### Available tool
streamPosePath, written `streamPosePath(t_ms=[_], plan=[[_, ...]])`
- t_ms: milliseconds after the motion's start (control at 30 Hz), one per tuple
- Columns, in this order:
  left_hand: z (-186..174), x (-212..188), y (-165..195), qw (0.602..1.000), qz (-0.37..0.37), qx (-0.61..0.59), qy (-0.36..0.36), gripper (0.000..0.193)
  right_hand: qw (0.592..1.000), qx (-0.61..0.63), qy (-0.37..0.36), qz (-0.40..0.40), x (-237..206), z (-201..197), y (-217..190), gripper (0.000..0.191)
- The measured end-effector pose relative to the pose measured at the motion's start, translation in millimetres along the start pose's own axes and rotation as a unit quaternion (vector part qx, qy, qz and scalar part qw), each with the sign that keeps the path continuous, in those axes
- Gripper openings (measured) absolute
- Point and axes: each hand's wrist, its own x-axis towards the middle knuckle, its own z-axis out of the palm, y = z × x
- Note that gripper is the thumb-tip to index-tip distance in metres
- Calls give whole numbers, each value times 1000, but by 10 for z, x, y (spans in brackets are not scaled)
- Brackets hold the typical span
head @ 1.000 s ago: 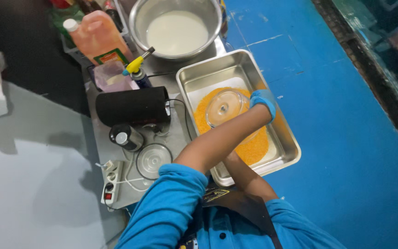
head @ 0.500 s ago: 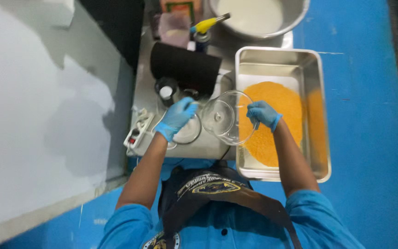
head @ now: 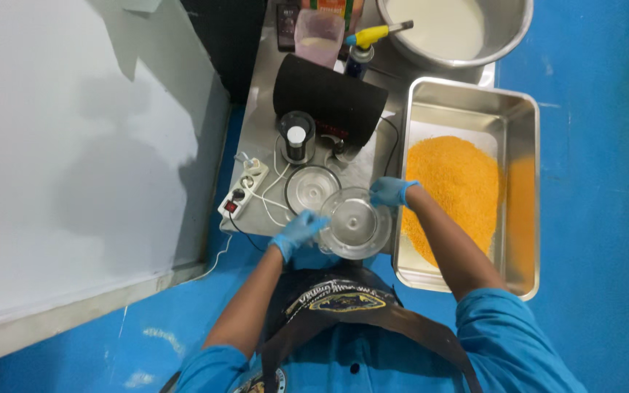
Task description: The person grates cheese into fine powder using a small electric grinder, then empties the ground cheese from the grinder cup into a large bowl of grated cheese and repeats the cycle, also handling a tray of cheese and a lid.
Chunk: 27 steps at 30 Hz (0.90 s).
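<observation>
Both my hands wear blue gloves. My left hand [head: 297, 231] and my right hand [head: 390, 192] hold a clear round lid [head: 354, 223] between them, at the near edge of the metal counter [head: 260, 124]. A second clear round dish [head: 312, 189] lies on the counter just behind the lid. To the right, a steel tray [head: 475, 109] holds a round heap of orange crumbs [head: 456, 193].
A black appliance [head: 329, 98] and a small dark cup [head: 297, 138] stand behind the dish. A white power strip [head: 243, 195] with cables lies at the left. Farther back are a steel bowl of white liquid [head: 453, 29], a yellow-handled tool [head: 373, 35] and a pink container [head: 319, 35]. The floor is blue.
The clear lid came off the orange crumbs in the tray and now sits between both hands at the counter's near edge. My left hand joined it. The view shifted.
</observation>
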Motion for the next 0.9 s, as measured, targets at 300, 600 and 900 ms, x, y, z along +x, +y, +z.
streamPosePath(t_ms=[300,600,900], plan=[[410,4,-327,997,-42,-55,-26,31,989,93,-59,95,100,22,-241,18],[609,-15,-119,948,-122,-288,-52,21,979,38,-95,176,82,-127,-198,23],[541,138,-51,983,-80,-166,10,21,988,-120,-43,91,78,-342,-454,55]])
